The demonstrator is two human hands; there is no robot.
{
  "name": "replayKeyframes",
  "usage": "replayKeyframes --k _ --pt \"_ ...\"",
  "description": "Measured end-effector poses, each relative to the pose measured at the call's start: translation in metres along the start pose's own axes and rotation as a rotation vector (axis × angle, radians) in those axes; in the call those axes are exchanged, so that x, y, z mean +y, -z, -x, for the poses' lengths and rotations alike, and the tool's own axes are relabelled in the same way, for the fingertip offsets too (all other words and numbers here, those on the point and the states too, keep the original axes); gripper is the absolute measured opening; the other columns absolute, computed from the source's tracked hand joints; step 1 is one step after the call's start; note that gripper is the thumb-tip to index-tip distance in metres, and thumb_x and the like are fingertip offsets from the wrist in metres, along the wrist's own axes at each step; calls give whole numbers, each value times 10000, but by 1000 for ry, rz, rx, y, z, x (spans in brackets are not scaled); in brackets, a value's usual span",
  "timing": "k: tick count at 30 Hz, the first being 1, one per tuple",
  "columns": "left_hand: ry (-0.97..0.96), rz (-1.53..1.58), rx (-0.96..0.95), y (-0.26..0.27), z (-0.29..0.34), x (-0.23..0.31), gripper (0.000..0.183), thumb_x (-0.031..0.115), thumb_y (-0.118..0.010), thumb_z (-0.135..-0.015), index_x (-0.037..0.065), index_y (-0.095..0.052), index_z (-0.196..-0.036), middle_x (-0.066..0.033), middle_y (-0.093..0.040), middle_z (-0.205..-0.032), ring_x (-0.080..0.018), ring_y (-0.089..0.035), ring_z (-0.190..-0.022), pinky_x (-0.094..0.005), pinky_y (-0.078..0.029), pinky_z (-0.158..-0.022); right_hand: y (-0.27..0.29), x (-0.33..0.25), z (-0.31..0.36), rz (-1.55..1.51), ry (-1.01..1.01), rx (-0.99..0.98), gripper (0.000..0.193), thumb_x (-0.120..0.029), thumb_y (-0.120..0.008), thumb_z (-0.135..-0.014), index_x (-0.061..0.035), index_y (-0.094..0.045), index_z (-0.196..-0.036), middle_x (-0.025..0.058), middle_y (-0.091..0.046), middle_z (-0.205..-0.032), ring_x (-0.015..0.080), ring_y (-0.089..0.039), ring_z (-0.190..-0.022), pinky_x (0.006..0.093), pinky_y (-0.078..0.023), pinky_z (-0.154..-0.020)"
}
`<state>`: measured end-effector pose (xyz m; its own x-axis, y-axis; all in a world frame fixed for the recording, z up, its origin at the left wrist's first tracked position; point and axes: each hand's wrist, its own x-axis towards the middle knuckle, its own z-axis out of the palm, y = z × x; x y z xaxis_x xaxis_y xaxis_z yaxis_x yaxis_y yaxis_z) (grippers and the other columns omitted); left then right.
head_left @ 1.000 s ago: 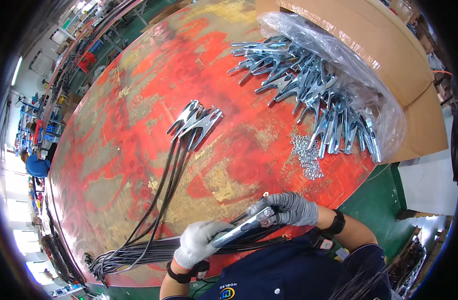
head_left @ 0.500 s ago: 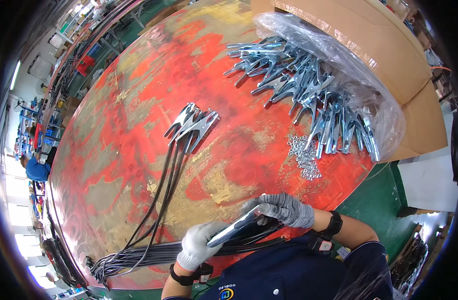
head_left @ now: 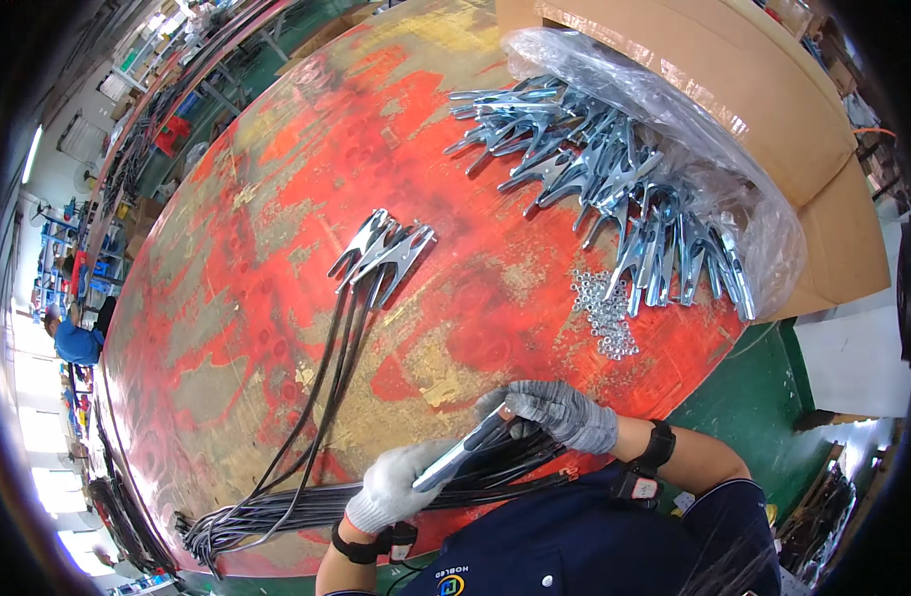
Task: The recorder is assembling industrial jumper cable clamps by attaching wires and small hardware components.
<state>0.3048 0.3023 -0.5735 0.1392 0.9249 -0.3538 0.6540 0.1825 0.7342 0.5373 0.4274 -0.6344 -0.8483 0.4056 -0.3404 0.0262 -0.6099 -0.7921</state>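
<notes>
Close in front of my body, a shiny metal spring clamp [head_left: 462, 452] is held slantwise between both hands. My left hand [head_left: 388, 489], in a white glove, closes around its lower end. My right hand [head_left: 567, 413], in a grey glove, grips the upper end, with the fingertips partly hidden. Below the hands runs a bundle of black cables [head_left: 287, 509] along the near table edge. Farther off, several finished-looking metal clamps [head_left: 384, 248] lie on the table with black cables leading from them. Small metal nuts [head_left: 605, 318] are heaped beyond my right hand.
A large pile of metal spring clamps [head_left: 614, 174] spills from a clear plastic bag [head_left: 768, 219] in a cardboard box [head_left: 823, 189] at far right. The worn red table [head_left: 475, 333] has a curved-looking edge. Another person in blue [head_left: 76, 343] is at the far left.
The clamp has turned slightly in my hands, so its side face shows differently. My right hand has shifted a little to the left; the left hand has hardly moved.
</notes>
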Motion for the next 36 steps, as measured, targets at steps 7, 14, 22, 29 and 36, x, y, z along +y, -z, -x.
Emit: replayKeyframes --k 7,14,22,29,36 --pt "54 -63 47 17 -24 16 427 169 -746 -750 78 -636 -1152 -172 -679 -957 -326 -664 -923 -396 -509 -828 8 2 -11 85 142 65 383 -348 -442 -1030 -85 -580 -1272 4 -619 -1053 61 -537 -799 222 -483 -755" --pt "-187 -680 291 -20 -66 4 462 247 -716 -767 205 -586 -1209 -92 -654 -944 -292 -648 -783 -420 -534 -688 37 43 -53 80 226 165 319 -261 -448 -1034 -71 -561 -1265 0 -618 -1036 74 -544 -803 243 -490 -757" --pt "-211 -846 248 -28 -82 10 380 199 -603 -830 278 -607 -1201 -39 -609 -713 -246 -632 -593 -377 -517 -507 48 -2 -1 1019 192 367 303 -220 -545 -968 -83 -559 -1238 104 -650 -1061 226 -651 -934 333 -519 -847" --pt "-173 -779 193 -27 -89 14 384 203 -620 -834 293 -580 -1205 -55 -609 -704 -275 -639 -608 -398 -517 -513 93 4 56 1568 297 655 192 -251 -655 -855 -100 -673 -972 87 -650 -919 260 -639 -870 406 -523 -781" --pt "-175 -722 179 -24 -92 10 368 210 -621 -849 296 -571 -1204 -64 -612 -709 -286 -642 -602 -408 -519 -513 88 -2 60 1517 185 689 228 -307 -674 -820 -121 -685 -950 90 -651 -901 264 -645 -838 405 -530 -730"
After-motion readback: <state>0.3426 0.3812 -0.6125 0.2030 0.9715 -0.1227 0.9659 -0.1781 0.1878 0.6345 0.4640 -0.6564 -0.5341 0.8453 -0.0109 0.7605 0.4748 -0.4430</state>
